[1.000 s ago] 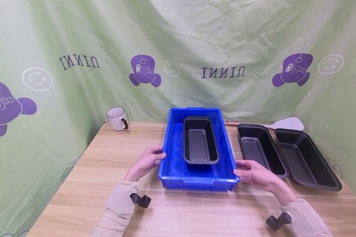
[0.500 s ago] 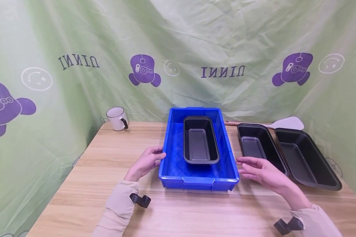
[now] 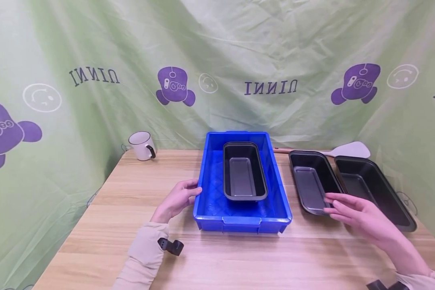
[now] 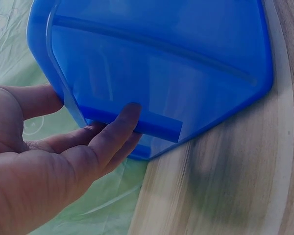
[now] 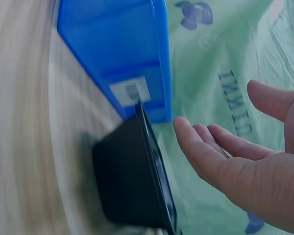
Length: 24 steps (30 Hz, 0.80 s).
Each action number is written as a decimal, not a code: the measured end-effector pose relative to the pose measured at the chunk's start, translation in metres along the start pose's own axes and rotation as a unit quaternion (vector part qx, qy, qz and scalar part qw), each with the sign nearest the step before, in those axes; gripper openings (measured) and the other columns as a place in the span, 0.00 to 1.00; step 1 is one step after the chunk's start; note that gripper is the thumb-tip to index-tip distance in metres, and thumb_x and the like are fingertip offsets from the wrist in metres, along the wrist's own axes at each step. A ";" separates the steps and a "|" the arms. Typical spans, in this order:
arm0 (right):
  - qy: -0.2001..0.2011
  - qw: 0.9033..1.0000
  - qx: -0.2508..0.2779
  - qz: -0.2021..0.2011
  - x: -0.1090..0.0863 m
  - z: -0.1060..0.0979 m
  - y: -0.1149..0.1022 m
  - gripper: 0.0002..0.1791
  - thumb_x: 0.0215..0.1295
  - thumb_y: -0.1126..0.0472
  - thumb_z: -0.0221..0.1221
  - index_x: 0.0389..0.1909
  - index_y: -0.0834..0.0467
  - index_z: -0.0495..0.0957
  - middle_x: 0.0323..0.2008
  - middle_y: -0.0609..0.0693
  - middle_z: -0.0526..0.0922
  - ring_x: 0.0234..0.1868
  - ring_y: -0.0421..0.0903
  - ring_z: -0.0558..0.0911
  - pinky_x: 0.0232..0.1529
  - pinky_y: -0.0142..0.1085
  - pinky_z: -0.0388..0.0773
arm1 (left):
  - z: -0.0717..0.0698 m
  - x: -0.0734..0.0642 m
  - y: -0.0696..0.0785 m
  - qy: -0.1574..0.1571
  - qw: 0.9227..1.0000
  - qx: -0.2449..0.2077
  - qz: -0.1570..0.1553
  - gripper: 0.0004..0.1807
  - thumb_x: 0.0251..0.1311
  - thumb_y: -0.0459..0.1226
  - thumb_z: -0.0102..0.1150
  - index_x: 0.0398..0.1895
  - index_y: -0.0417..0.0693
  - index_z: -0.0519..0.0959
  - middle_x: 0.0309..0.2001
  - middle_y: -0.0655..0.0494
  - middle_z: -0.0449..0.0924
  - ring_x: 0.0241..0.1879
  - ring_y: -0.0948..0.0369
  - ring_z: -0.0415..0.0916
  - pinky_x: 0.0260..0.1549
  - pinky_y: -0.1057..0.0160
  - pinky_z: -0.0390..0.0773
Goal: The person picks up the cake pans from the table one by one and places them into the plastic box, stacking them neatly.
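A blue plastic bin (image 3: 239, 225) stands mid-table with a dark loaf pan (image 3: 241, 177) lying inside it. At the bin's left side my left hand (image 3: 177, 201) holds the edge, thumb at the rim and fingers against the outer wall under it, as the left wrist view shows. My right hand (image 3: 362, 217) is in the air over the near ends of two more dark loaf pans, the nearer-to-bin loaf pan (image 3: 309, 185) and the outer loaf pan (image 3: 388, 201). Its fingers are relaxed and hold nothing; the right wrist view shows them apart from the pan (image 5: 127, 181).
A white enamel mug (image 3: 142, 146) with a dark handle stands at the back left. Behind the right-hand pans lies a white spatula (image 3: 351, 150) with a wooden handle. A green printed curtain (image 3: 224, 48) encloses the table's (image 3: 239, 262) back and sides.
My right hand has come off the bin's right wall and moved right, over the loaf pans. The left hand and the bin have stayed in place.
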State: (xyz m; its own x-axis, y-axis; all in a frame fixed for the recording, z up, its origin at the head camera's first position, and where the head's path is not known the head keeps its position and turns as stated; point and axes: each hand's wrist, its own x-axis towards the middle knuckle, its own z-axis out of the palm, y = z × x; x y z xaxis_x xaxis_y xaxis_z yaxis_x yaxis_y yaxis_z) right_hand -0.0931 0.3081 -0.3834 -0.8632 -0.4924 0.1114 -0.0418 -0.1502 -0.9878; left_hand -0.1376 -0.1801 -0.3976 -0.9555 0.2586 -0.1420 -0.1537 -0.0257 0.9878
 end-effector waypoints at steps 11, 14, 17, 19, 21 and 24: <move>0.023 1.000 0.016 -0.011 -0.043 -0.053 -0.005 0.28 0.73 0.77 0.34 0.59 0.53 0.75 0.56 0.42 0.79 0.51 0.45 0.82 0.50 0.31 0.77 | -0.001 0.000 -0.002 -0.008 1.000 -0.005 0.001 0.27 0.65 0.27 0.47 0.65 0.23 0.59 0.54 0.35 0.69 0.46 0.59 0.75 0.47 0.60 0.78; 0.040 0.999 0.032 -0.002 -0.053 -0.065 -0.004 0.28 0.74 0.76 0.34 0.58 0.53 0.77 0.53 0.44 0.81 0.50 0.45 0.82 0.50 0.30 0.77 | 0.000 0.000 -0.002 -0.012 1.000 -0.006 0.002 0.26 0.65 0.27 0.47 0.65 0.23 0.59 0.54 0.36 0.69 0.45 0.60 0.75 0.48 0.60 0.77; 0.054 0.997 0.051 0.009 -0.061 -0.073 -0.002 0.27 0.74 0.75 0.33 0.55 0.53 0.79 0.51 0.46 0.83 0.48 0.45 0.83 0.49 0.30 0.78 | 0.000 0.000 -0.001 -0.013 1.000 -0.008 0.002 0.26 0.65 0.27 0.47 0.65 0.23 0.59 0.53 0.38 0.71 0.44 0.61 0.75 0.48 0.60 0.78; 0.062 0.996 0.064 0.016 -0.066 -0.078 0.000 0.27 0.74 0.74 0.33 0.53 0.53 0.80 0.49 0.47 0.83 0.48 0.45 0.83 0.48 0.30 0.78 | 0.000 0.000 -0.001 -0.014 1.000 -0.008 0.003 0.26 0.66 0.26 0.46 0.65 0.23 0.59 0.53 0.38 0.70 0.45 0.60 0.75 0.48 0.59 0.78; 0.072 0.995 0.070 0.020 -0.071 -0.083 0.003 0.27 0.75 0.73 0.33 0.52 0.52 0.81 0.47 0.47 0.84 0.47 0.45 0.84 0.47 0.30 0.79 | 0.001 0.000 0.000 -0.014 1.000 -0.008 0.003 0.26 0.66 0.26 0.46 0.65 0.23 0.59 0.54 0.36 0.70 0.46 0.59 0.75 0.49 0.58 0.77; 0.069 0.992 0.103 0.003 -0.079 -0.094 0.008 0.27 0.75 0.73 0.32 0.52 0.54 0.81 0.47 0.51 0.84 0.46 0.46 0.84 0.46 0.31 0.79 | 0.000 0.000 0.000 -0.013 1.000 -0.008 0.003 0.26 0.66 0.27 0.46 0.65 0.22 0.58 0.55 0.34 0.69 0.47 0.57 0.75 0.50 0.56 0.77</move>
State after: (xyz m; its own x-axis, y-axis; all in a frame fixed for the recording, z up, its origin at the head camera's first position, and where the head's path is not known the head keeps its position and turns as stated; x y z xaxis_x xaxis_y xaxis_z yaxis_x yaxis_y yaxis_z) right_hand -0.0721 0.4265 -0.4101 -0.9242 -0.3742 0.0764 0.0540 -0.3262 -0.9438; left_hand -0.1371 -0.1798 -0.3975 -0.9496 0.2831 -0.1346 -0.1526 -0.0422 0.9874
